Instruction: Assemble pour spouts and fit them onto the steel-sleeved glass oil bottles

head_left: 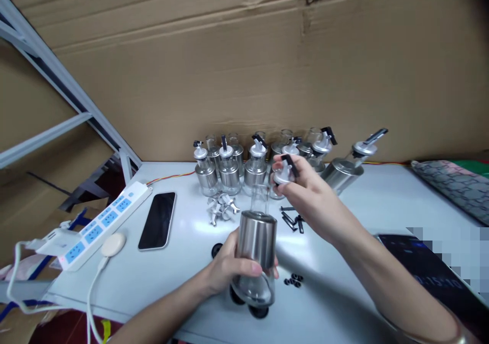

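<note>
My left hand (229, 265) is wrapped round a glass bottle with a steel sleeve (256, 242), holding it upright just above the white table (344, 293). My right hand (309, 191) pinches a white pourer cap with a black lever (284, 173), held above and to the right of the bottle's open neck (260, 196). The cap and the neck are apart.
Several capped bottles (229, 168) stand in a row at the back, one lying tilted (344, 170). Metal parts (221, 209), black levers (292, 219) and small black rings (293, 281) lie loose. A phone (157, 220), a power strip (103, 224) and a dark tablet (431, 278) flank the work area.
</note>
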Demonstrator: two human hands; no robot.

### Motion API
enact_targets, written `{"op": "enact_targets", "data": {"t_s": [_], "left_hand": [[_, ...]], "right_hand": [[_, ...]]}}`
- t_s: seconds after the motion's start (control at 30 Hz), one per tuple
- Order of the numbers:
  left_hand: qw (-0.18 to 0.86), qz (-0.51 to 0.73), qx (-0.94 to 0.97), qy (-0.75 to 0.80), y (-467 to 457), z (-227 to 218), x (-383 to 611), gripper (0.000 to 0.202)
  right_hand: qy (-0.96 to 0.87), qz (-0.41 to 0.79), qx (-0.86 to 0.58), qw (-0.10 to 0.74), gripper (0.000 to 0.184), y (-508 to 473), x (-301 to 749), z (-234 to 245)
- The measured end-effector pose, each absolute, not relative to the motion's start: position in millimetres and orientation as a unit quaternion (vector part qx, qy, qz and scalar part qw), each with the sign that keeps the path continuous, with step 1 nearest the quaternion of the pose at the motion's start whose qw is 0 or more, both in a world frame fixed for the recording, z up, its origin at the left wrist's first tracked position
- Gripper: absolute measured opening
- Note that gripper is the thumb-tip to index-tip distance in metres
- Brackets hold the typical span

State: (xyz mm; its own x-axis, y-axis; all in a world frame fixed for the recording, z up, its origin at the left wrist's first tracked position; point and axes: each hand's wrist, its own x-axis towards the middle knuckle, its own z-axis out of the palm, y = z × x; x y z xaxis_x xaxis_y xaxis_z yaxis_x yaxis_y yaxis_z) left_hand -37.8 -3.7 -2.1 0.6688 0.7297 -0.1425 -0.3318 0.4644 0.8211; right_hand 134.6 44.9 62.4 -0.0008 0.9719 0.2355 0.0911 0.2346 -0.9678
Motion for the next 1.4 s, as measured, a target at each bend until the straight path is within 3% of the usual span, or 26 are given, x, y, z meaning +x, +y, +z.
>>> {"op": "enact_targets", "data": {"t_s": [0.17,0.33,0.5,0.73,0.93,1.07,1.4], "left_hand": [[0.84,0.3,0.384,0.239,-7,-5,-33,0.053],[0.862,0.294,0.354,0.213,-11,-5,-34,0.048],[0.866,0.293,0.358,0.19,-10,-7,-36,0.045],[0.878,0.313,0.331,0.147,-10,-12,-35,0.045],[0.881,0.327,0.31,0.14,-10,-7,-35,0.042],[0.896,0.307,0.304,0.102,-8,-5,-36,0.038],[0.912,0.291,0.282,0.064,-12,-6,-34,0.035]], "right_hand": [[-0.532,0.445,-0.4,0.599,0.046,44,131,62],[-0.523,0.45,-0.389,0.611,0.031,35,121,62],[-0.5,0.489,-0.358,0.619,0.029,34,119,58],[-0.592,0.458,-0.313,0.585,0.022,32,121,54],[-0.639,0.487,-0.277,0.527,0.048,30,125,56],[-0.63,0.531,-0.282,0.492,0.045,33,135,65],[-0.616,0.521,-0.291,0.514,0.037,33,138,73]]}}
